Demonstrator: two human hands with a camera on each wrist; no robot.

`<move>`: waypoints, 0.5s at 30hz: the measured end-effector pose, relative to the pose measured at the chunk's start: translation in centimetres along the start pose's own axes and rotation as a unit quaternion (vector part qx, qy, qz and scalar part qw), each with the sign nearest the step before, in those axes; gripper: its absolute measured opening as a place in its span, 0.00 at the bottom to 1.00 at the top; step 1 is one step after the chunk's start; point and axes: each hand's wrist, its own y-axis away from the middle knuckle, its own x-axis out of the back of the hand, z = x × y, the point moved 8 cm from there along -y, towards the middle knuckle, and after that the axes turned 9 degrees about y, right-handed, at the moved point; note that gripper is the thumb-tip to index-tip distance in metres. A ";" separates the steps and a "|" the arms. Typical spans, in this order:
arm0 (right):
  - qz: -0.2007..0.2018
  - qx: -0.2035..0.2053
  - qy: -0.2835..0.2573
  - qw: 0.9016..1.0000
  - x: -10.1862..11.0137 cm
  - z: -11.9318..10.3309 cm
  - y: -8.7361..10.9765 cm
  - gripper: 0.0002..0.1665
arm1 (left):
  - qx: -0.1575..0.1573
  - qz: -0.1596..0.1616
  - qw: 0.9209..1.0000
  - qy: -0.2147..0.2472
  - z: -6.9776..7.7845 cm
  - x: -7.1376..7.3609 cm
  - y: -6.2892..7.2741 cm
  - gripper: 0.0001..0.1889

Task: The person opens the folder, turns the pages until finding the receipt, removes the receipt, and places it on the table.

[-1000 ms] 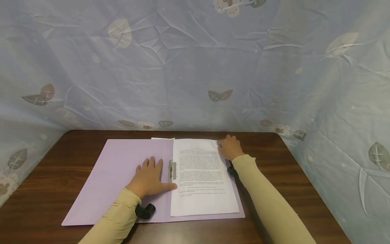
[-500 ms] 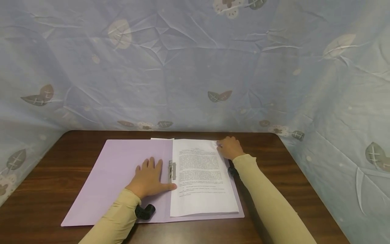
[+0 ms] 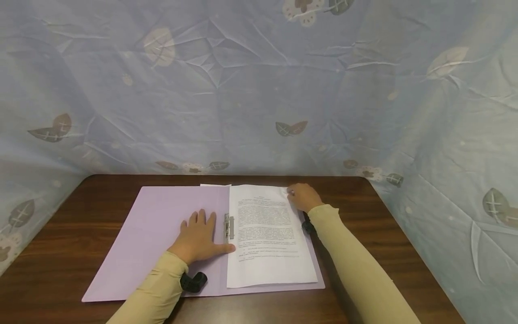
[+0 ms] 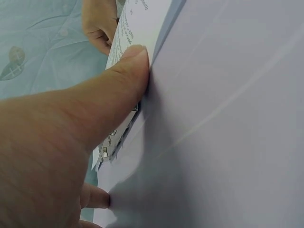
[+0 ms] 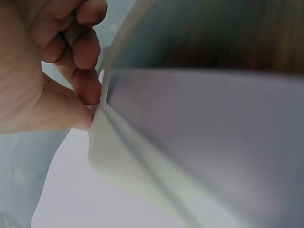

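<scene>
A lilac folder (image 3: 162, 211) lies spread on the table, with a metal clip (image 3: 226, 227) along its fold. Printed sheets of paper (image 3: 263, 238) cover most of its right half. My left hand (image 3: 199, 239) rests with spread fingers on the left cover, its thumb (image 4: 135, 59) pressing the sheets' left edge near the clip. At the sheets' upper right corner, my right hand (image 3: 304, 196) pinches paper between thumb and curled fingers. The right wrist view shows a lifted paper corner (image 5: 118, 142) at the fingertips, with the lilac cover beneath.
A dark wooden table (image 3: 52, 243) carries the folder. Patterned pale blue cloth (image 3: 251, 90) hangs behind it and at both sides. A white paper edge (image 3: 214, 185) sticks out past the folder's top. Each wrist wears a black device (image 3: 193, 282).
Both hands stay in nearly the same places. The top sheet bulges slightly more, its lower edge lifting a little off the sheets beneath.
</scene>
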 end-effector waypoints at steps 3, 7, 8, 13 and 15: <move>0.004 0.003 -0.008 1.000 -0.2 -0.1 -0.1 0.20 | 0.002 -0.001 1.000 0.002 0.0 -0.1 0.0 0.64; -0.002 0.000 0.000 1.000 -0.6 -0.2 -0.2 0.21 | 0.004 -0.001 1.000 0.000 -0.2 -0.3 -0.1 0.64; -0.005 0.001 0.006 1.000 -0.6 -0.2 -0.2 0.21 | 0.004 -0.001 1.000 -0.001 -0.2 -0.3 -0.1 0.64; -0.006 0.012 0.028 1.000 -0.6 -0.6 -0.2 0.22 | 0.004 0.000 1.000 -0.002 0.1 -0.2 0.0 0.64; 0.000 0.013 0.029 0.999 -0.4 -0.8 -0.1 0.22 | 0.004 -0.001 1.000 0.001 0.2 0.0 0.1 0.64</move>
